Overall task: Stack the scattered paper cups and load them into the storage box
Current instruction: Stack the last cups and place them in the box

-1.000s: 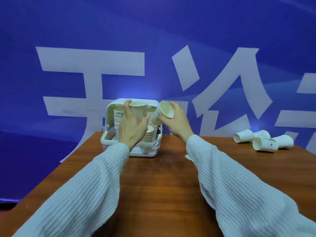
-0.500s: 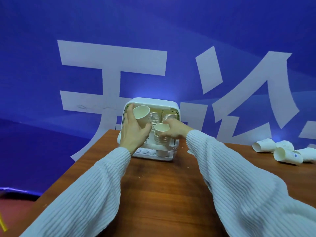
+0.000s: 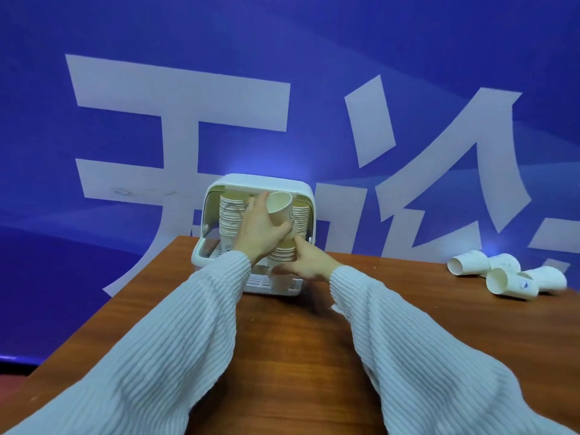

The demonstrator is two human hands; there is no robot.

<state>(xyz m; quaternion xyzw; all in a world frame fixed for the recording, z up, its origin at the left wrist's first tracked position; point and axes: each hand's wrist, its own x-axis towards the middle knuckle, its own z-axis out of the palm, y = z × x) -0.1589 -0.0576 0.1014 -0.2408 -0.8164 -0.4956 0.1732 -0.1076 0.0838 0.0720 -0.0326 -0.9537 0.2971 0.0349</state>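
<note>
With the left hand (image 3: 257, 229) gripping a paper cup (image 3: 280, 208) at the storage box (image 3: 260, 183) mouth and the right hand (image 3: 309, 262) steadying the inner stack (image 3: 284, 254), nesting it squarely seems wise.

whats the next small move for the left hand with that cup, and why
Probably lower the paper cup in the left hand onto the short stack that the right hand steadies in the storage box. The cup sits open end up just above that stack, and four loose cups lie on the table.
</note>
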